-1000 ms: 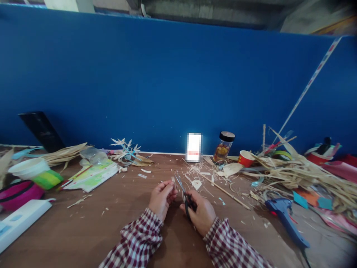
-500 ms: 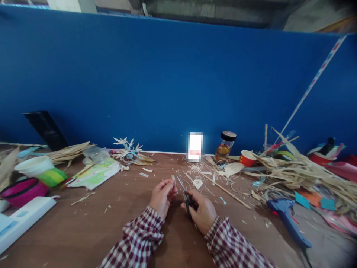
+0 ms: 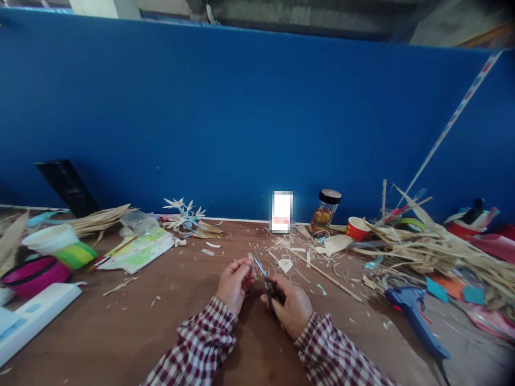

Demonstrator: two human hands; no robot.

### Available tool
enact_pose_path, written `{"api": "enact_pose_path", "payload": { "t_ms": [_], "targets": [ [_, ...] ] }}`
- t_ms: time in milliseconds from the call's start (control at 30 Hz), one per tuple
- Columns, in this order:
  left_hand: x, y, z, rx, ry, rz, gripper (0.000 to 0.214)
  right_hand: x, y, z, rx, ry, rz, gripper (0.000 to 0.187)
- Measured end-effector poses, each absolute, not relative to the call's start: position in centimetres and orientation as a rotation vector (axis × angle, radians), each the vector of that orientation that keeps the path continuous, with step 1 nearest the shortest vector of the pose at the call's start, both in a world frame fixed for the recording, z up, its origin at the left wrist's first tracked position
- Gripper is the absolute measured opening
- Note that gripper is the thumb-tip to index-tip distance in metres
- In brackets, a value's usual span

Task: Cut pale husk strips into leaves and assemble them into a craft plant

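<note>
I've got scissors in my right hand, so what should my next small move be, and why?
Probably ease the scissors over to the small pale strip for a snip: the left hand pinches it with an end sticking out, while the right hand holds the scissors with their tips close by.

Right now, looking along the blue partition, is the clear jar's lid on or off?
On: the black lid covers the clear jar's top.

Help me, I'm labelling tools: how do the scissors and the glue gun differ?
The scissors are in the right hand; the glue gun lies on the table. The scissors have black handles; the glue gun is mostly blue. The glue gun looks bulkier than the scissors. Both are hand tools.
</note>
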State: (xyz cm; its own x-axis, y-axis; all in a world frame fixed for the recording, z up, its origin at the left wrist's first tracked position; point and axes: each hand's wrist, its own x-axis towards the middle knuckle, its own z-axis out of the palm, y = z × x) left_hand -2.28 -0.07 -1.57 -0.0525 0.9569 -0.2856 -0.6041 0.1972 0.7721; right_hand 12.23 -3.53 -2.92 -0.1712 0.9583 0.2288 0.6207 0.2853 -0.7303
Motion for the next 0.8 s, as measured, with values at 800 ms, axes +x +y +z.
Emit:
{"api": "enact_pose_path", "payload": {
  "t_ms": [800],
  "targets": [
    [-2.25,-0.15,-1.44,0.472,0.953,1.356,0.012,12.19,-3.46,-3.02,-1.430,-1.882,0.649,0.025]
  ]
}}
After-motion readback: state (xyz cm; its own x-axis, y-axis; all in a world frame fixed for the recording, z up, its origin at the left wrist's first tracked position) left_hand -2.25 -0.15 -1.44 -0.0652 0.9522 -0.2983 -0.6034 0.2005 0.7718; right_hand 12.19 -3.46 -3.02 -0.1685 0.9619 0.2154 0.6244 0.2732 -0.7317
